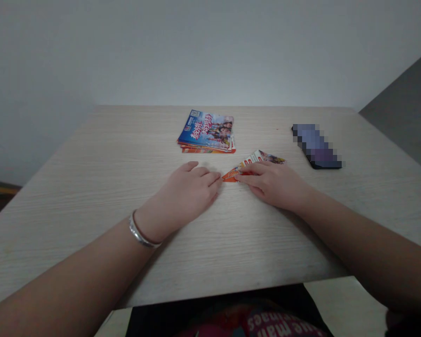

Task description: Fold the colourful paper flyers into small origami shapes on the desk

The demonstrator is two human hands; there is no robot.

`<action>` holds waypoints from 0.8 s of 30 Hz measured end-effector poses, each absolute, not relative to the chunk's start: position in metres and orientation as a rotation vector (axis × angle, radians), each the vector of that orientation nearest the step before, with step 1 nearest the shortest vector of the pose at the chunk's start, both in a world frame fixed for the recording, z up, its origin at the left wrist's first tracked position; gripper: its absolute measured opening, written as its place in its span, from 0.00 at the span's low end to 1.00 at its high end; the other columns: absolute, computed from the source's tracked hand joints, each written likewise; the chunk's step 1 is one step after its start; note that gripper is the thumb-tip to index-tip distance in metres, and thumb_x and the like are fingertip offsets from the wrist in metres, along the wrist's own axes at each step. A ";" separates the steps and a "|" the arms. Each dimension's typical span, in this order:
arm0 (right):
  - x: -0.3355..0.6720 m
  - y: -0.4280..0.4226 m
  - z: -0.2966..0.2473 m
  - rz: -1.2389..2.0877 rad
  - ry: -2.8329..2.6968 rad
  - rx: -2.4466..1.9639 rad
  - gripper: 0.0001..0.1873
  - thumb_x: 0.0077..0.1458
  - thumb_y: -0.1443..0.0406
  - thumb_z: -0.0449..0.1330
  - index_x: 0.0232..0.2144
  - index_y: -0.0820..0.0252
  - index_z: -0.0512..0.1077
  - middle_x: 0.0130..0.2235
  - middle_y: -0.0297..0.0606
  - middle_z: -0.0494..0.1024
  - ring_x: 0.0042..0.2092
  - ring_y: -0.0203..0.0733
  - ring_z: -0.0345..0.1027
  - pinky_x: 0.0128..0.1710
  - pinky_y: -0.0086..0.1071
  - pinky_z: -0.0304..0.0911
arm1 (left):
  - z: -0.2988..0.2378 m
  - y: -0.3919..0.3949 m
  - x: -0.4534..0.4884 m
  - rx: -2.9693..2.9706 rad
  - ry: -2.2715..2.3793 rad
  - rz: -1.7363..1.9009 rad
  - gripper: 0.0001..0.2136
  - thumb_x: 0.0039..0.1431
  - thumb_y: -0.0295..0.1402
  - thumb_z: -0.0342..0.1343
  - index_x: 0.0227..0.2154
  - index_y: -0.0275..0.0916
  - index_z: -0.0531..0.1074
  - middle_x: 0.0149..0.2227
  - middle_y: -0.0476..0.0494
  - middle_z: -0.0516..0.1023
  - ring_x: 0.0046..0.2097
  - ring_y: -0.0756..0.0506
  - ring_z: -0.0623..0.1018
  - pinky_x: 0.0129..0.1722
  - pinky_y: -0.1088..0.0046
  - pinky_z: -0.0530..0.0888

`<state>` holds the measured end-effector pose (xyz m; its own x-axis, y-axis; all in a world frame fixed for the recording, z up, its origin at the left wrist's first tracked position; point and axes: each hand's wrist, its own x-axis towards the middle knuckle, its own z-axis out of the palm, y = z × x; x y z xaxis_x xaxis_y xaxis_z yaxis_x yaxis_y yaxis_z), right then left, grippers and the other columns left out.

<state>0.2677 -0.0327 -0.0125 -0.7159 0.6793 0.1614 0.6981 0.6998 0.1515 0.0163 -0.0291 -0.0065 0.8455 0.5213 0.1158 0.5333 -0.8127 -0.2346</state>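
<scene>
A colourful printed leaflet (254,157), folded into a narrow pointed shape, lies on the table with its orange tip toward the left. My right hand (272,181) grips it, thumb and fingers pressed on its middle, and covers part of it. My left hand (191,194), with a silver bangle at the wrist, rests on the tabletop to the left of the paper. Its fingers are spread, and the fingertips reach the pointed tip; whether they press on it I cannot tell.
Behind my hands lies a stack of printed leaflets (208,130), a blue one on top. A dark phone (317,146), its screen blurred, is at the right. The pale wooden table (108,173) meets a white wall at the back.
</scene>
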 end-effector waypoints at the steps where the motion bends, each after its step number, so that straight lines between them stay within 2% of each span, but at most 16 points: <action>1: 0.268 -0.033 -0.012 -0.311 -2.807 -1.139 0.18 0.63 0.68 0.53 0.53 0.51 0.74 0.52 0.42 0.78 0.47 0.45 0.74 0.41 0.36 0.68 | -0.007 -0.029 0.017 -2.774 -0.810 -0.069 0.14 0.69 0.32 0.45 0.51 0.36 0.72 0.50 0.40 0.79 0.50 0.40 0.77 0.49 0.58 0.71; 6: 0.269 -0.034 -0.013 -0.323 -2.803 -1.124 0.18 0.63 0.68 0.53 0.51 0.54 0.75 0.51 0.41 0.79 0.47 0.45 0.74 0.40 0.35 0.68 | -0.008 -0.024 0.011 -2.843 -0.886 -0.148 0.16 0.70 0.37 0.44 0.51 0.38 0.73 0.52 0.42 0.78 0.49 0.42 0.78 0.51 0.62 0.71; 13: 0.268 -0.034 -0.014 -0.329 -2.799 -1.130 0.18 0.63 0.68 0.53 0.52 0.54 0.75 0.52 0.41 0.79 0.47 0.45 0.74 0.40 0.35 0.68 | -0.008 -0.025 0.011 -2.848 -0.893 -0.102 0.15 0.69 0.37 0.46 0.52 0.39 0.72 0.50 0.40 0.78 0.49 0.41 0.77 0.49 0.60 0.73; 24: 0.267 -0.035 -0.013 -0.307 -2.796 -1.168 0.18 0.62 0.68 0.54 0.52 0.53 0.75 0.52 0.40 0.78 0.47 0.46 0.74 0.39 0.36 0.68 | -0.007 -0.028 0.016 -2.839 -0.939 -0.117 0.15 0.69 0.36 0.45 0.49 0.39 0.74 0.50 0.41 0.78 0.49 0.40 0.77 0.50 0.59 0.73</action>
